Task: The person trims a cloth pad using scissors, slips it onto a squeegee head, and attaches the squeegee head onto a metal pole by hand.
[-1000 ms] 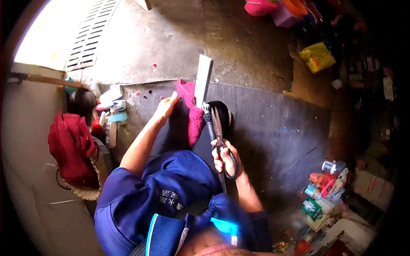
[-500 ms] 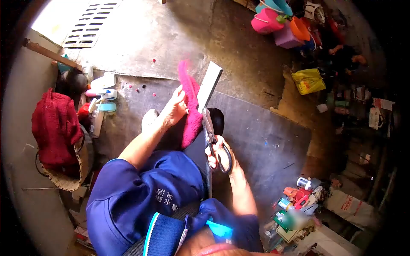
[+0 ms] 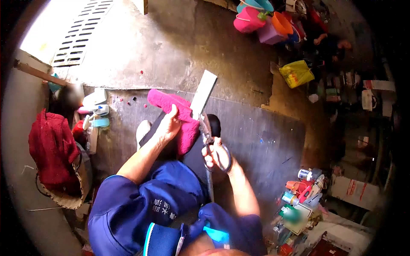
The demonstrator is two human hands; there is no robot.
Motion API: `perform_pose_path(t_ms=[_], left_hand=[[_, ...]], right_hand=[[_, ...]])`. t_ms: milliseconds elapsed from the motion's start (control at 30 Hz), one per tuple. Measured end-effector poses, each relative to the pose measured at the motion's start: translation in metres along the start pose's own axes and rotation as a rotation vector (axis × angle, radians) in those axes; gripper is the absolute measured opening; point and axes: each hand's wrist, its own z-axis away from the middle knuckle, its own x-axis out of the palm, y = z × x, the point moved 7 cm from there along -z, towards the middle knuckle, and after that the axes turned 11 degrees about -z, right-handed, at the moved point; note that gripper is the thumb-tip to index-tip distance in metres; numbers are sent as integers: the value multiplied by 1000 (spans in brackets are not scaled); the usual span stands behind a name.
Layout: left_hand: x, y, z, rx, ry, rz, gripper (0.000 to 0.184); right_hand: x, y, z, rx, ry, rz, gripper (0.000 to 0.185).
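Note:
My left hand (image 3: 169, 124) is closed on a fluffy magenta cloth (image 3: 188, 135), thumb on top, over my lap. Part of the cloth sticks out up and left past my fingers, and another part hangs down by my knee. In my right hand (image 3: 217, 154) is a pair of scissors (image 3: 206, 128) with black handles, its blades pointing away from me at the cloth's right edge. Whether the blades are apart is hard to make out. A pale flat strip (image 3: 205, 91) stretches beyond the scissor tips, beside the cloth.
To the left, a woven basket (image 3: 70, 197) holds dark red fabric (image 3: 53, 149). Plastic bottles (image 3: 95, 98) stand near it. Colourful buckets (image 3: 250, 19) and a yellow bag (image 3: 297, 74) are at the far right. Assorted small items (image 3: 299, 194) crowd the lower right.
My left hand has come slightly down and left. The upper part of the cloth, upright before, is now folded over to the left. The scissors stay beside the cloth, and the view has shifted.

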Motion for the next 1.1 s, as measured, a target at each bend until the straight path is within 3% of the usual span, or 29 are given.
perform_pose_path(t_ms=[200, 267, 333, 433, 467, 533, 600, 667, 833, 933, 1067, 1100], left_hand=[[35, -8, 7, -91, 80, 84, 55], [25, -19, 6, -136, 1, 90, 50], [39, -6, 7, -59, -78, -323, 42], [31, -10, 12, -125, -108, -501, 24], [45, -2, 18, -69, -219, -513, 27], [40, 3, 18, -12, -118, -519, 43], [40, 4, 16, 41, -112, -509, 48], [-13, -9, 0, -148, -61, -413, 42], [24, -4, 14, -71, 6, -399, 37], [8, -9, 6, -91, 12, -372, 41], [46, 7, 23, 78, -217, -572, 52], [34, 5, 19, 31, -170, -558, 57]], right_hand=[[-14, -12, 10, -39, -130, -88, 65], [-37, -9, 9, -40, -118, -179, 67], [-44, -4, 7, -43, -181, -185, 75], [-50, 5, -1, -46, -160, -205, 71], [-49, 4, -2, -51, -187, -120, 70], [-34, -2, 2, -64, -226, -103, 65], [-35, -1, -1, -49, -241, -187, 63], [-35, 3, -7, -33, -245, -216, 62], [-31, 0, -2, -78, -177, -142, 56], [-32, 4, -2, -84, -146, -145, 59], [-29, 4, -1, -95, -175, -145, 60], [-31, 6, -2, -86, -178, -160, 59]])
